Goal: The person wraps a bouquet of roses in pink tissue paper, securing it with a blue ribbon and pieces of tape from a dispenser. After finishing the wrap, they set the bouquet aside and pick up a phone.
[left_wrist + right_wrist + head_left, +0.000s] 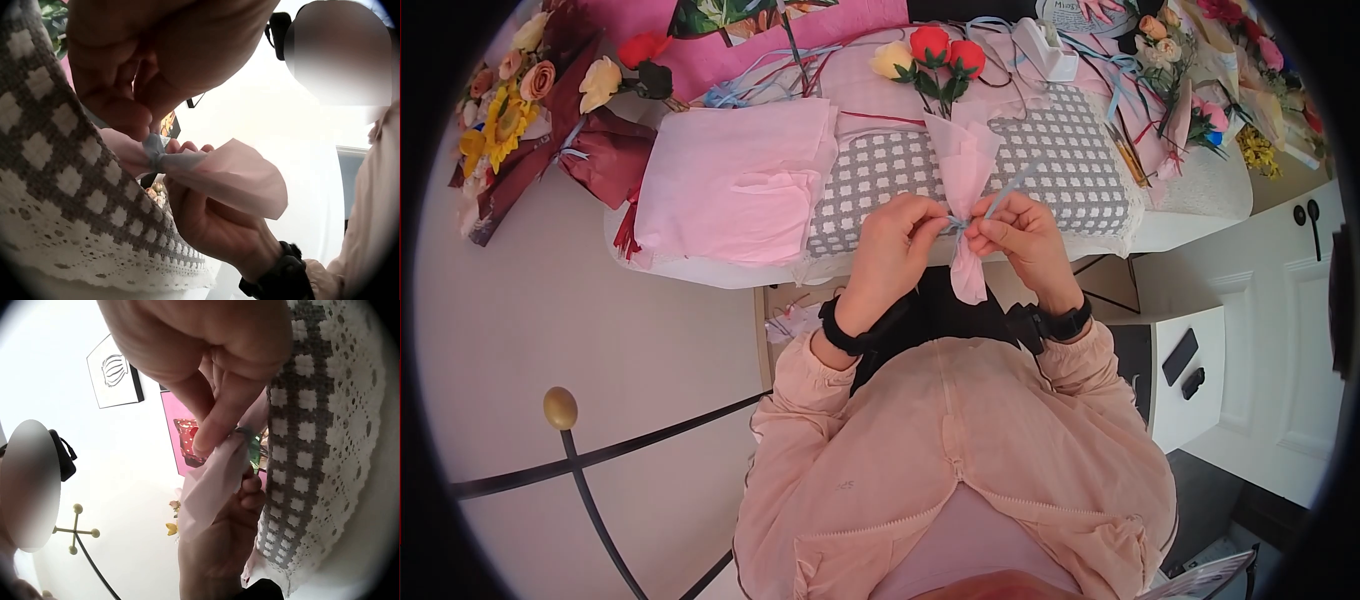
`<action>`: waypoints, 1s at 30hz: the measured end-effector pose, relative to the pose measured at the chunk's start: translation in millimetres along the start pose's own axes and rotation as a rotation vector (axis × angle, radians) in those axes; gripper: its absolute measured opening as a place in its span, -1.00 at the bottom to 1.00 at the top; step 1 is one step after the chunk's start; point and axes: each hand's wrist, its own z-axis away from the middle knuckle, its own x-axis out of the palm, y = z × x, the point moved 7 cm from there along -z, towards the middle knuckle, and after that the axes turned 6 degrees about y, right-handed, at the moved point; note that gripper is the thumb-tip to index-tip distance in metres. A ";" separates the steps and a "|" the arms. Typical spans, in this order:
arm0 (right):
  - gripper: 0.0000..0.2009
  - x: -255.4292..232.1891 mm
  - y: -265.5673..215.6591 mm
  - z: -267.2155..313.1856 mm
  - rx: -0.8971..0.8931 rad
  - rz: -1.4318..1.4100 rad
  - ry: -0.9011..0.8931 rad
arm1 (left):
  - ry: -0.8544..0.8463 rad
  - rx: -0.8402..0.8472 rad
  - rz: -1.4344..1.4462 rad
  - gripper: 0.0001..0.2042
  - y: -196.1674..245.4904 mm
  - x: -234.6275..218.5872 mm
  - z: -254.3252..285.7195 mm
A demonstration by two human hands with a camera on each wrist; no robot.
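Note:
A small bouquet of red and yellow flowers [930, 45] lies wrapped in pink paper [965, 165] near the table's front edge, its gathered paper tail hanging toward the person. Round the narrow neck of the wrap goes a light blue ribbon [154, 150], bunched there like a knot. With thumb and fingertips the left hand [895, 245] pinches the ribbon at the neck's left side. The right hand [1025, 240] pinches it from the right, and a loose ribbon end [1015, 187] sticks up past its fingers. In the right wrist view, the fingers partly hide the knot.
A stack of pink wrapping sheets [725, 180] lies to the left on the grey-and-white checked cloth [1060, 150]. Finished-looking bouquets stand at left [510, 130] and right [1170, 50]. Behind are tangled ribbons [745, 90], a white box-shaped holder [1045, 50] and scissors-like tools [1128, 155].

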 end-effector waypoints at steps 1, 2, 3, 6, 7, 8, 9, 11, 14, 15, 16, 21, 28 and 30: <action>-0.91 -0.7 -0.5 -0.5 -0.007 0.031 -0.006 | 0.013 0.020 -0.009 -0.94 1.2 0.6 0.0; -0.92 -1.9 -1.0 -1.4 -0.014 0.062 -0.012 | 0.026 0.040 -0.017 -0.94 2.5 2.1 0.4; -0.92 -2.6 -1.2 -1.4 -0.020 0.092 -0.017 | 0.037 0.059 -0.025 -0.94 3.5 3.1 1.0; -0.93 -1.1 -6.4 0.1 -0.023 0.203 -0.005 | 0.063 0.075 -0.027 -0.96 2.9 3.9 4.1; -0.93 -2.0 -5.7 0.5 -0.009 0.207 0.003 | 0.058 0.080 -0.038 -0.95 3.5 3.9 4.5; -0.93 -2.8 -5.3 0.8 0.005 0.213 0.009 | 0.056 0.085 -0.049 -0.95 4.3 2.9 4.5; -0.94 -3.1 -4.6 0.4 0.018 0.218 0.014 | 0.054 0.091 -0.061 -0.94 4.9 1.2 4.2; -0.94 -2.3 -11.1 -2.6 -0.018 0.170 0.046 | 0.013 0.115 -0.078 -0.95 10.6 -1.8 0.7; -0.94 0.4 -18.6 -5.4 -0.064 0.191 0.067 | -0.011 0.215 -0.099 -0.92 21.3 -2.5 -2.2; -0.94 2.4 -20.7 -6.0 -0.077 0.214 0.068 | -0.011 0.259 -0.106 -0.90 25.4 -2.7 -2.8; -0.94 5.0 -23.1 -5.7 -0.070 0.278 0.080 | -0.008 0.299 -0.106 -0.89 30.6 -3.3 -3.7; -0.89 20.2 -31.9 -1.8 -0.131 0.561 0.092 | -0.003 0.515 -0.144 -0.83 55.2 -1.4 -4.9; -0.85 31.6 -40.7 -0.1 -0.154 0.662 -0.099 | 0.086 0.597 -0.257 -0.86 66.1 -3.4 -13.7; -0.85 27.3 -37.5 -2.7 -0.116 0.679 -0.041 | 0.056 0.544 -0.184 -0.88 57.2 0.1 -15.7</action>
